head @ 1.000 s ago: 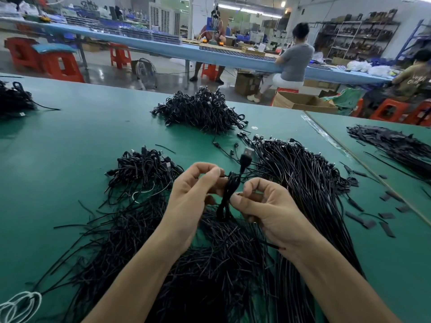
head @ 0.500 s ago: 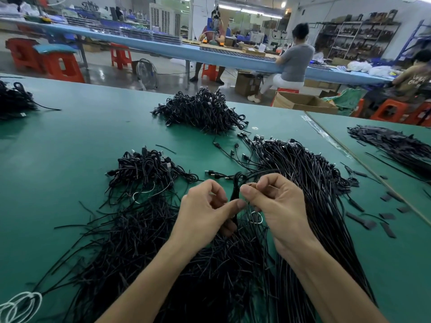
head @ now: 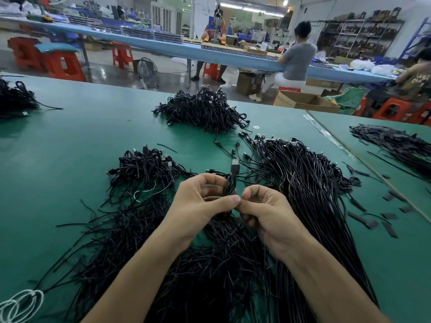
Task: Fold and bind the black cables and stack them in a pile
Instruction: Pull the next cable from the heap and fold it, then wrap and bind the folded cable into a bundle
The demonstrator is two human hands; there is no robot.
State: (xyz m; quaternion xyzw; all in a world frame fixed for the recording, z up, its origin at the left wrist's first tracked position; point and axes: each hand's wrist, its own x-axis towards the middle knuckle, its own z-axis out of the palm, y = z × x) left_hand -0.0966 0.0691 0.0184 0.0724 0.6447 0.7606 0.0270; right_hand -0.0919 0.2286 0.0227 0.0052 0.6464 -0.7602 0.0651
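Both my left hand (head: 200, 202) and right hand (head: 268, 212) pinch the seemingly light, springy folded black cable bundle (head: 229, 185) mid-length, just below its silver metal plug (head: 235, 164).

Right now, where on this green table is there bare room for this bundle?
Bare table left of the small pile, up to the far-left heap, and between small pile and far pile. Crowded: near strands and straight cables at right.
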